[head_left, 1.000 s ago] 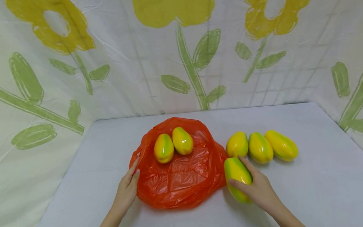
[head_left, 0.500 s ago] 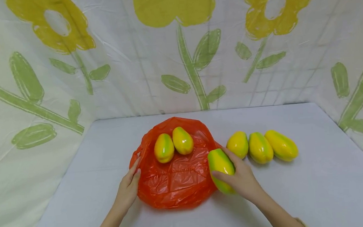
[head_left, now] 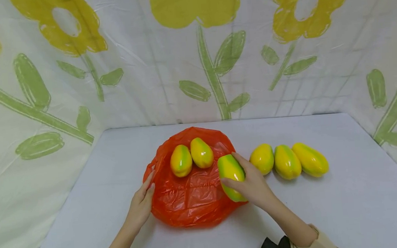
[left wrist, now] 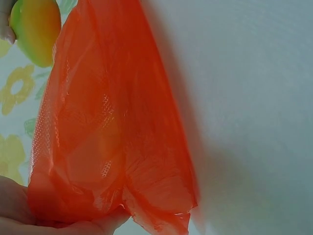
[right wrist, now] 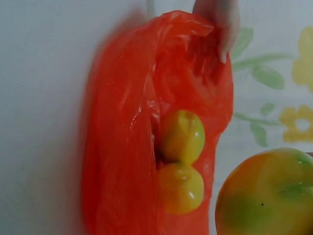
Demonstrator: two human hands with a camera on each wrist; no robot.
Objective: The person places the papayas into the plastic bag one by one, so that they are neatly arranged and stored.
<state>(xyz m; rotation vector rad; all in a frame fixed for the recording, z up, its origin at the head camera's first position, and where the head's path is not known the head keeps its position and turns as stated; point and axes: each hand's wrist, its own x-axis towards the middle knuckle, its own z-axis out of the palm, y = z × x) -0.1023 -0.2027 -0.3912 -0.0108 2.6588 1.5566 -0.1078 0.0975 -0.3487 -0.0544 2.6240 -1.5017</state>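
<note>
An orange plastic bag lies open in the middle of the white table. Two yellow-green fruits rest side by side inside it, and the right wrist view shows both fruits within the bag. My left hand holds the bag's left edge, with its fingers under the plastic in the left wrist view. My right hand grips a third fruit over the bag's right rim. That held fruit fills the lower right of the right wrist view.
Three more yellow-green fruits lie in a row on the table right of the bag. A cloth backdrop printed with yellow flowers closes off the back and both sides. Black wrist straps show at the bottom edge.
My right hand has carried its fruit left and away from me, from the table beside the bag to above the bag's right rim. The left hand has stayed on the bag's edge.
</note>
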